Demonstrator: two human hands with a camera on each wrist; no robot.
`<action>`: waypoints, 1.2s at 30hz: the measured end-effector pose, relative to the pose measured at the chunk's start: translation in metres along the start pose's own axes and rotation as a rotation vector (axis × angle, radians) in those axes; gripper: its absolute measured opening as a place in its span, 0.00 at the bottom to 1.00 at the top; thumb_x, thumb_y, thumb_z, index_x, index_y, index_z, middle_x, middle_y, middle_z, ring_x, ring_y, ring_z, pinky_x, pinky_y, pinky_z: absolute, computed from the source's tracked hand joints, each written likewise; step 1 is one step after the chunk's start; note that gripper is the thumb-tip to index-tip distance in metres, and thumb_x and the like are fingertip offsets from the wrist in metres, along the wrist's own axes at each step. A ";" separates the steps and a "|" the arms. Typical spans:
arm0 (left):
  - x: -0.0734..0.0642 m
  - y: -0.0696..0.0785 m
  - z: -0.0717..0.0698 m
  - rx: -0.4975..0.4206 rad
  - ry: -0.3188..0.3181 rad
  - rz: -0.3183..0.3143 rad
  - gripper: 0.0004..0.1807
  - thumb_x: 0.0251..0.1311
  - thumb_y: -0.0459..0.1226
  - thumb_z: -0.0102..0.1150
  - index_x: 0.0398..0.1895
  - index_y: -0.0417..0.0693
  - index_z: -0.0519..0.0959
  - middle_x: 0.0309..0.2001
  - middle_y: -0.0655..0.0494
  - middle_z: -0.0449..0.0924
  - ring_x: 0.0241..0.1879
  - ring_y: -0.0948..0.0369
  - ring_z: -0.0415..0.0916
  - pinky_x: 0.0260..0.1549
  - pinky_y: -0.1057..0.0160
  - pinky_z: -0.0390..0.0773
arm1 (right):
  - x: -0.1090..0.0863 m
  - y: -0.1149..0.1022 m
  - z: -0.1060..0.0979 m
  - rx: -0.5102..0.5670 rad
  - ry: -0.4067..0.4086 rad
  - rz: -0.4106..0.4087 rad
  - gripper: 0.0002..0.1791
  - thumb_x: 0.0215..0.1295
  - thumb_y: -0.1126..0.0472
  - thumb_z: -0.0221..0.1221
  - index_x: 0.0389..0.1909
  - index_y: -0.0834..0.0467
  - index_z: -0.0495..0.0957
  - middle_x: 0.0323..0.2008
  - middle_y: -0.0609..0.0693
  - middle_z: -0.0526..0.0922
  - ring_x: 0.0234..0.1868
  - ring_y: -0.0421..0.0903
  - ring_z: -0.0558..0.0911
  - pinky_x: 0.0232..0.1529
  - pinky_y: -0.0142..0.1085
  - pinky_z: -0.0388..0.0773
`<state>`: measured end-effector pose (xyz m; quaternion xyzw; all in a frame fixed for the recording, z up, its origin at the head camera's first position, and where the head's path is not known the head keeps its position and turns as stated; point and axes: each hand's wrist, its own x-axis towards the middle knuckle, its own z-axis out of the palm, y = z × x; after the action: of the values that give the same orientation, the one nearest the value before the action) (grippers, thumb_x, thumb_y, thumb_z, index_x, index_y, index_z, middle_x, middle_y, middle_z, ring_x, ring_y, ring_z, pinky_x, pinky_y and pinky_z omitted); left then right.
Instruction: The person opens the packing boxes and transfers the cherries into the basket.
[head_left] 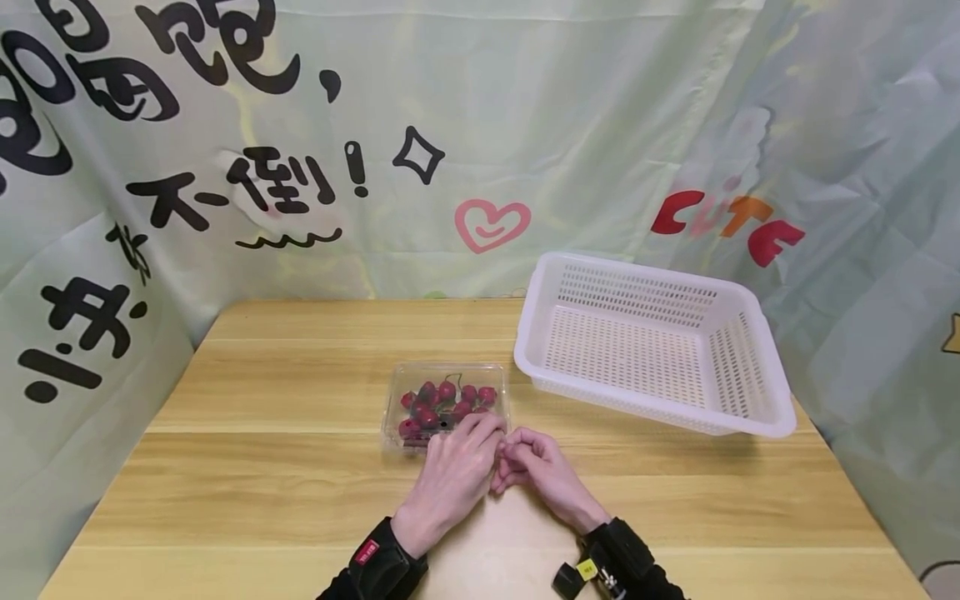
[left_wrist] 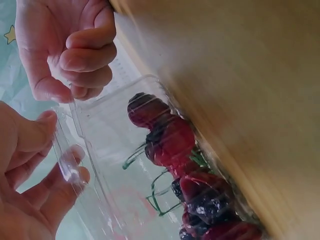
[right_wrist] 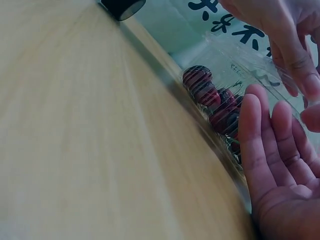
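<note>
A clear plastic clamshell box [head_left: 392, 408] lies on the table in front of me, its lid down over several dark red cherries [head_left: 447, 391]. My left hand [head_left: 459, 467] reaches over the near right part of the box. In the left wrist view, its thumb and fingers pinch the clear rim. Beside it, my right hand [head_left: 546, 477] pinches the rim's corner between thumb and forefinger, the other fingers curled in the left wrist view. Green stems [left_wrist: 162, 192] show through the plastic. In the head view both hands hide the box's near right corner.
To the right at the back stands a white perforated plastic basket [head_left: 527, 327], with nothing seen inside. The wooden table [head_left: 285, 467] ends at a printed cloth backdrop [head_left: 600, 125] behind and at the sides. Black straps [head_left: 384, 562] wrap both wrists.
</note>
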<state>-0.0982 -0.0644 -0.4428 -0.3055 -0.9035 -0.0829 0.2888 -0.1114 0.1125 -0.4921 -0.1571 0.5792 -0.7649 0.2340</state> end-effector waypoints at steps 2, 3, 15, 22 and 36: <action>0.000 0.000 0.000 -0.022 0.027 0.015 0.09 0.54 0.33 0.69 0.38 0.53 0.85 0.44 0.65 0.84 0.45 0.64 0.83 0.13 0.72 0.72 | 0.000 -0.001 0.000 -0.001 0.023 -0.001 0.07 0.75 0.63 0.49 0.38 0.56 0.75 0.29 0.44 0.84 0.32 0.40 0.87 0.39 0.32 0.87; 0.001 -0.001 0.000 -0.032 0.045 0.029 0.10 0.53 0.33 0.70 0.38 0.53 0.86 0.44 0.64 0.85 0.45 0.64 0.83 0.16 0.72 0.75 | 0.000 -0.001 0.000 -0.001 0.034 0.000 0.08 0.75 0.64 0.49 0.36 0.56 0.75 0.28 0.44 0.84 0.31 0.40 0.86 0.38 0.32 0.87; -0.004 -0.035 -0.009 -0.106 -0.008 0.184 0.25 0.48 0.34 0.74 0.53 0.54 0.83 0.56 0.59 0.84 0.57 0.59 0.81 0.57 0.56 0.83 | -0.004 -0.003 -0.011 -0.012 0.130 -0.030 0.11 0.74 0.65 0.47 0.30 0.55 0.71 0.21 0.41 0.78 0.27 0.39 0.86 0.34 0.33 0.87; -0.008 -0.061 -0.023 -0.078 -0.130 0.056 0.37 0.40 0.35 0.77 0.60 0.59 0.79 0.60 0.58 0.79 0.58 0.54 0.76 0.57 0.44 0.81 | -0.005 -0.004 -0.014 -0.032 0.142 -0.063 0.12 0.74 0.67 0.44 0.28 0.55 0.69 0.20 0.43 0.76 0.27 0.40 0.86 0.33 0.34 0.87; -0.012 -0.049 -0.017 -0.132 -0.178 -0.570 0.44 0.50 0.34 0.67 0.74 0.47 0.62 0.55 0.31 0.72 0.30 0.49 0.75 0.09 0.72 0.58 | -0.003 -0.003 -0.015 -0.084 0.061 -0.043 0.10 0.74 0.65 0.42 0.31 0.55 0.65 0.22 0.45 0.71 0.31 0.42 0.86 0.37 0.36 0.88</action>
<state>-0.1116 -0.1148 -0.4340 -0.0638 -0.9673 -0.1919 0.1533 -0.1171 0.1264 -0.4934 -0.1558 0.6143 -0.7490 0.1931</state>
